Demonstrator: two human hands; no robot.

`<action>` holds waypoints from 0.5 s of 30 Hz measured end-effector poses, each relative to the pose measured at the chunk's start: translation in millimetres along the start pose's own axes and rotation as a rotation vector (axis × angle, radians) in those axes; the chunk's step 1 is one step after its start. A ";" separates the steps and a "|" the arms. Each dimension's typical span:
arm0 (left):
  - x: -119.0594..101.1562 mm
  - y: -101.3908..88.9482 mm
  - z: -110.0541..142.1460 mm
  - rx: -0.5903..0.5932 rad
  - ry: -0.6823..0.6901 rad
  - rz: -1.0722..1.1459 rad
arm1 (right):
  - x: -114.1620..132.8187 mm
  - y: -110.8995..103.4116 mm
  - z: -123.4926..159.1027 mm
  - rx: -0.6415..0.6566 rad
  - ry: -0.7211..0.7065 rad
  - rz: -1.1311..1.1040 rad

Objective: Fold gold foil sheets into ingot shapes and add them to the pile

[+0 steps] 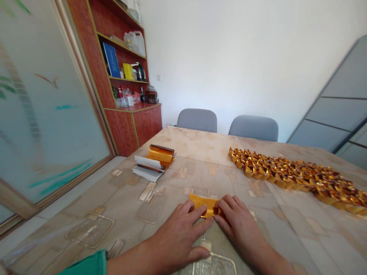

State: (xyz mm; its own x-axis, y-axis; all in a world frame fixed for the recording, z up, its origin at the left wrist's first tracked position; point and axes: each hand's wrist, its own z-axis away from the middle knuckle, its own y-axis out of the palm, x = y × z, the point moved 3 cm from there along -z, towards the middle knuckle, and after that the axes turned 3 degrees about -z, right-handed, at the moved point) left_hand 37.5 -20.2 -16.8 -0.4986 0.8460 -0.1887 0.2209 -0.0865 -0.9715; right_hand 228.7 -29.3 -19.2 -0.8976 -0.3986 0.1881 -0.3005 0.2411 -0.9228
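A small folded piece of gold foil paper [203, 201] lies on the table before me, its shiny side facing up. My left hand [179, 233] bends its fingers over the paper's left and front edges, while its thumb sticks out apart from it. At the paper's right end, my right hand [239, 223] has its fingers curled around the edge, partly hiding it. Left of my hands sits a stack of loose foil paper [160, 154], gold and white, curling upward. To the right is a long cluster of folded gold foil ingots [286, 173], packed in rows.
A patterned cover lies over the table [183, 175]. Two grey chairs [197, 119] stand at its far side. A red-brown cabinet [147, 122] with bottles and a kettle is at the back left, beside a frosted glass door [51, 95]. Grey panels [338, 103] rise at the right.
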 end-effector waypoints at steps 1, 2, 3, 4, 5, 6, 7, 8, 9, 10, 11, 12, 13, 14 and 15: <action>0.6 0.4 -0.1 -0.001 -0.001 0.001 | -0.9 0.1 0.7 -0.005 -0.003 -0.009; 1.3 0.6 -0.1 -0.004 -0.002 0.000 | -1.9 0.0 1.5 -0.005 -0.006 -0.018; 2.0 0.6 0.1 -0.010 -0.002 0.000 | -3.1 -0.3 2.2 -0.002 -0.007 -0.029; 2.7 0.1 0.2 -0.017 -0.001 -0.001 | -4.4 -0.8 3.1 0.002 -0.008 -0.041; 3.5 -0.9 0.4 -0.024 0.001 -0.001 | -5.7 -1.3 3.9 0.007 -0.009 -0.055; 4.5 -2.3 0.7 -0.033 0.005 0.002 | -6.9 -2.0 4.8 0.013 -0.011 -0.071; 5.8 -4.1 1.0 -0.040 0.009 0.007 | -8.0 -2.7 5.6 0.019 -0.015 -0.084; 7.5 -6.2 1.5 -0.047 0.013 0.013 | -8.8 -3.5 6.4 0.027 -0.023 -0.094; 9.4 -8.4 2.2 -0.054 0.018 0.018 | -9.4 -4.3 7.1 0.037 -0.033 -0.101; 11.7 -10.5 3.0 -0.060 0.024 0.021 | -9.9 -5.1 7.6 0.048 -0.042 -0.104; 14.1 -12.5 4.2 -0.069 0.033 0.021 | -10.3 -6.0 8.0 0.059 -0.048 -0.105; 16.6 -14.1 5.6 -0.078 0.045 0.017 | -10.7 -6.7 8.2 0.074 -0.051 -0.105; 19.0 -15.3 7.3 -0.090 0.059 0.011 | -11.1 -7.3 8.3 0.089 -0.050 -0.107; 21.2 -16.3 9.0 -0.106 0.077 0.003 | -11.6 -7.7 8.4 0.104 -0.045 -0.112; 23.1 -16.9 10.7 -0.120 0.092 -0.007 | -12.3 -7.8 8.3 0.117 -0.038 -0.120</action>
State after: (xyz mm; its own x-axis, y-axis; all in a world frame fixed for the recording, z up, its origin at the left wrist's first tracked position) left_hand 13.2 -4.9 -6.3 -0.4230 0.8913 -0.1630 0.3196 -0.0216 -0.9473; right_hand 244.8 -33.7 -17.1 -0.8440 -0.4519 0.2888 -0.3634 0.0858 -0.9277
